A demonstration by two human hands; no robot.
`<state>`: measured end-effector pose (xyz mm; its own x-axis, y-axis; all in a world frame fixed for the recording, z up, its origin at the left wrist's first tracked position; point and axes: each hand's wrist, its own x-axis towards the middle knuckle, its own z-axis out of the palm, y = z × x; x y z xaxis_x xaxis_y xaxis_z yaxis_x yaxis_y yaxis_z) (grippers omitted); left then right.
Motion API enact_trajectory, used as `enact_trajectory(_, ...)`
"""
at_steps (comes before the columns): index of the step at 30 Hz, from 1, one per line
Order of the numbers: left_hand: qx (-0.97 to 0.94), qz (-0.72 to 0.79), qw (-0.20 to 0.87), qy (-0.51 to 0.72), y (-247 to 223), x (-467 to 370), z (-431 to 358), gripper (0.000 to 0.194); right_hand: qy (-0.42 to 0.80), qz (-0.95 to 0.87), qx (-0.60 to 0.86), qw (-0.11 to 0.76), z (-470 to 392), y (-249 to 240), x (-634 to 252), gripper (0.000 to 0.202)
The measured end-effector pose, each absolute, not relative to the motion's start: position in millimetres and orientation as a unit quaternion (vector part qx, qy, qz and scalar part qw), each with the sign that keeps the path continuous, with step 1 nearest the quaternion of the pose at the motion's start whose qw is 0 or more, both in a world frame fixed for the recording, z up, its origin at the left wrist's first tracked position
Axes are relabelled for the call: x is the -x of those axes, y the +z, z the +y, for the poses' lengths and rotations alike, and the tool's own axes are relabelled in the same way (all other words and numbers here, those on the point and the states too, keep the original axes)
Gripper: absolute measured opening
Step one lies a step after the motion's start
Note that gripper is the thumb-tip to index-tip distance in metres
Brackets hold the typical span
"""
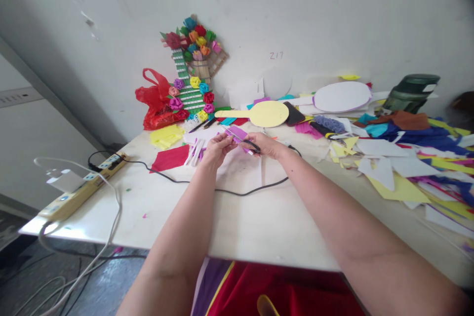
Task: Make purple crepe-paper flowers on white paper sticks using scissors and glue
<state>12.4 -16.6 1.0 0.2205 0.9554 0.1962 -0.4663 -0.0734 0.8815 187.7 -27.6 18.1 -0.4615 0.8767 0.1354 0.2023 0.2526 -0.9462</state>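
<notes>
Right in the middle of the desk (274, 227), toward its back edge, the purple paper (239, 131) is sitting between the two hands! The left hand (220, 146) is pinching it, thumb and fingers pressed together; the right hand (265, 145) is curling tightly around the black-handled scissors (253, 147), and their slim metal blades are crossing the sheet. Fingers are hiding part of the paper and the handle loops, and blur is making the cut line hard to read. A smooth black cable (240, 194) is looping nearer the front edge. Toward the right edge, flat, jagged paper scraps (403, 158) are spilling out of view.
</notes>
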Motion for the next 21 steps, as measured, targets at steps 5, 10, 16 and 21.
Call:
enact_trajectory(5, -0.462, 0.256, 0.631, 0.568, 2.2, -12.1, -17.2, 0.019, 0.486, -0.704, 0.372, 0.36, -26.4, 16.6, -187.6, 0.023)
enact_trajectory(10, -0.456, 0.258, 0.631, 0.573, 3.6, -12.0, -18.4, 0.018, 0.488, -0.698, 0.37, 0.371, -26.4, 15.1, -186.9, 0.023)
enact_trajectory(16, -0.455, 0.257, 0.632, 0.573, 3.9, -11.7, -18.7, 0.018, 0.489, -0.698, 0.376, 0.365, -27.6, 15.9, -185.9, 0.023)
enact_trajectory(21, -0.462, 0.259, 0.632, 0.566, 2.8, -12.7, -18.6, 0.017, 0.484, -0.707, 0.372, 0.357, -27.5, 15.9, -188.7, 0.024)
